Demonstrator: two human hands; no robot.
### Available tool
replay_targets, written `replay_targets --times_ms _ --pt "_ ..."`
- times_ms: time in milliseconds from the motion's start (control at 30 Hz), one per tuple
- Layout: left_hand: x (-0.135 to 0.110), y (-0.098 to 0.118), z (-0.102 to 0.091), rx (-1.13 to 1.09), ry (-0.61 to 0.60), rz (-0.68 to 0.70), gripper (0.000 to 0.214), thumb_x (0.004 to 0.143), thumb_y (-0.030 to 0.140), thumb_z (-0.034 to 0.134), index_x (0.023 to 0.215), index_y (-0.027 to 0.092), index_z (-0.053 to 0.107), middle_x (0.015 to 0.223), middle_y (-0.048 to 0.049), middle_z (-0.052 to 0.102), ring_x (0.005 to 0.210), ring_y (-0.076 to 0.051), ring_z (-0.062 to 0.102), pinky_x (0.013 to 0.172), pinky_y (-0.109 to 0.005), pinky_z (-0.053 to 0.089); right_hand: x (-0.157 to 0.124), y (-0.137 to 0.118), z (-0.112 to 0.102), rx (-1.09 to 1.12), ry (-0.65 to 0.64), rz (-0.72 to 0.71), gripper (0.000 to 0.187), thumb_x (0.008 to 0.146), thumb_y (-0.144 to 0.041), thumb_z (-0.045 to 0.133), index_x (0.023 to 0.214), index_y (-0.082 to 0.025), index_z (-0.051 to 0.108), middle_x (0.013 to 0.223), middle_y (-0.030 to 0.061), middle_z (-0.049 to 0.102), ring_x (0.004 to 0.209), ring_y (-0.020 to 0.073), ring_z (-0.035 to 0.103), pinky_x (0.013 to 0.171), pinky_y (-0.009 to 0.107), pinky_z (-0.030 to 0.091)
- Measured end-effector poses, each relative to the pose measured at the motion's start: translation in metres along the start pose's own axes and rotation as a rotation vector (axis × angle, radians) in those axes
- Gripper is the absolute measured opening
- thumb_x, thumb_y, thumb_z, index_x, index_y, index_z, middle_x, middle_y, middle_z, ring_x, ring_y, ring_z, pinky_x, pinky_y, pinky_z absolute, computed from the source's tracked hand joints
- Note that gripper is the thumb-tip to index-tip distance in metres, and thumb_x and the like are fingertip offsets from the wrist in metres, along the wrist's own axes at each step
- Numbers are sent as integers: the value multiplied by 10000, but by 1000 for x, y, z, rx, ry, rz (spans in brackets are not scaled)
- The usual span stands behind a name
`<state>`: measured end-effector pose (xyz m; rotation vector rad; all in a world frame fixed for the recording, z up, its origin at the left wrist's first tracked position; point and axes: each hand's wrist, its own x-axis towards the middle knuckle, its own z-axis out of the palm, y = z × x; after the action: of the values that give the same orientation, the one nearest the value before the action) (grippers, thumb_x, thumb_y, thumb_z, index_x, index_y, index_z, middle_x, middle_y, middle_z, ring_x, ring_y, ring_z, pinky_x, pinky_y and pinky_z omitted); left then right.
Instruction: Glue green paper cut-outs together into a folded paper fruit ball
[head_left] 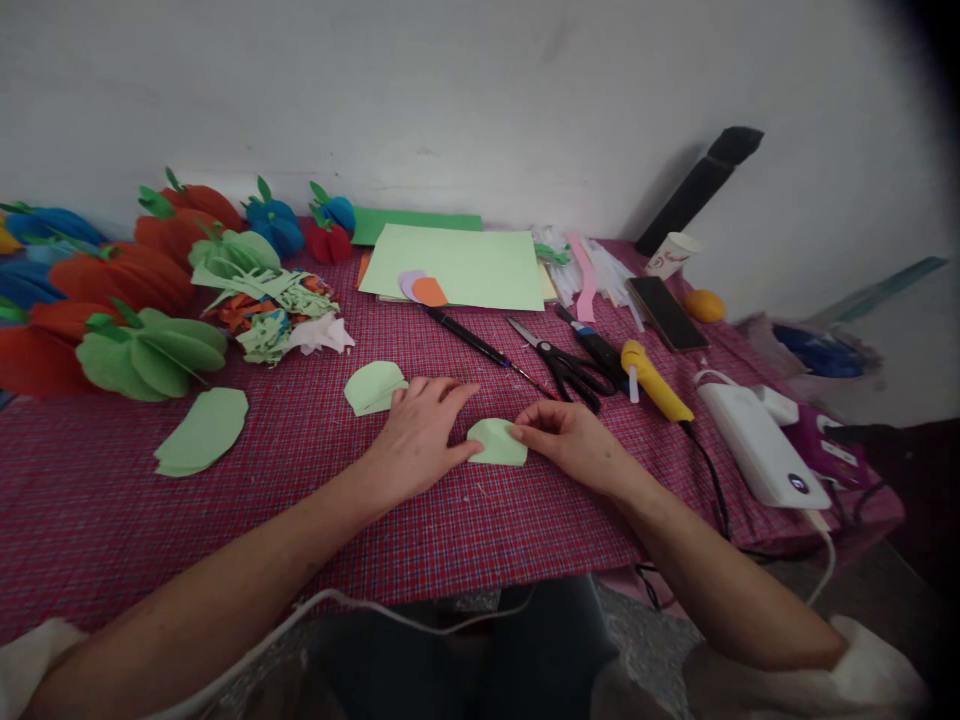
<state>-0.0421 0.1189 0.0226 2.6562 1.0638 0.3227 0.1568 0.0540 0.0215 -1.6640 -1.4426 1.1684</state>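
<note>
A light green paper piece [498, 443] with a rounded top lies on the checked cloth in front of me. My right hand [574, 445] pinches its right edge between thumb and fingers. On its left edge rests the thumb of my left hand [424, 435], whose fingers are spread over the cloth. Close behind the left hand is another light green paper piece [373, 388], partly covered by its fingers. Farther left lies a small stack of rounded light green papers [202, 432].
Paper pumpkins [150, 355] and paper scraps [281, 305] fill the back left. Behind my hands lie paper sheets [465, 265], a black pen-like tool [472, 337], scissors [566, 365] and a yellow glue gun [656, 383]. A phone [667, 313] and white power bank [765, 445] sit right.
</note>
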Motion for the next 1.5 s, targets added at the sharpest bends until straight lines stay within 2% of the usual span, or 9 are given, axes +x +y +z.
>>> replay_targets --times_ms 333,733,1000,1133,1267,1400,1500 --pt "1 1 -1 -8 -12 -1 594 746 399 606 1279 227 408 1234 -79 486 1088 -277 405 884 -439 338 -2 -4 0 -71 17 -2 146 754 -315 593 721 -175 617 661 -9 607 586 113 522 567 242 410" --pt "0 1 2 -19 -3 7 580 746 387 608 1270 233 415 1231 -75 485 1081 -275 406 886 -440 334 -1 3 0 -81 20 2 141 738 -319 606 718 -179 613 650 -15 606 565 109 515 551 240 397" --pt "1 2 2 -36 -7 11 562 746 372 611 1261 247 424 1202 -65 499 1066 -259 414 894 -427 332 -2 3 3 -200 35 -18 87 737 -274 611 727 -188 604 592 -31 543 508 92 449 463 217 338" --pt "1 1 1 -40 -7 20 558 749 374 609 1265 260 429 1203 -63 494 1071 -258 408 898 -426 329 -5 3 5 -291 73 -92 96 721 -234 629 797 -201 580 641 -34 541 552 99 470 499 222 363" --pt "0 2 -1 -29 -19 83 489 779 337 583 1251 304 461 1232 -56 481 1084 -256 403 893 -425 324 -6 2 4 -393 137 -148 276 682 -231 670 913 -214 519 694 -37 541 584 110 489 539 236 378" --pt "-2 5 -6 36 -61 234 283 840 242 490 1085 332 600 1330 0 452 1143 -274 367 862 -438 301 -7 2 4 -440 150 -164 311 682 -234 675 928 -217 485 710 -37 539 600 115 502 561 246 378" --pt "-4 9 -9 73 -111 361 295 842 176 446 1048 305 615 1276 17 527 1178 -257 357 903 -451 248 -6 3 3 -467 143 -159 303 684 -233 673 916 -217 479 724 -29 543 611 120 507 561 249 376"
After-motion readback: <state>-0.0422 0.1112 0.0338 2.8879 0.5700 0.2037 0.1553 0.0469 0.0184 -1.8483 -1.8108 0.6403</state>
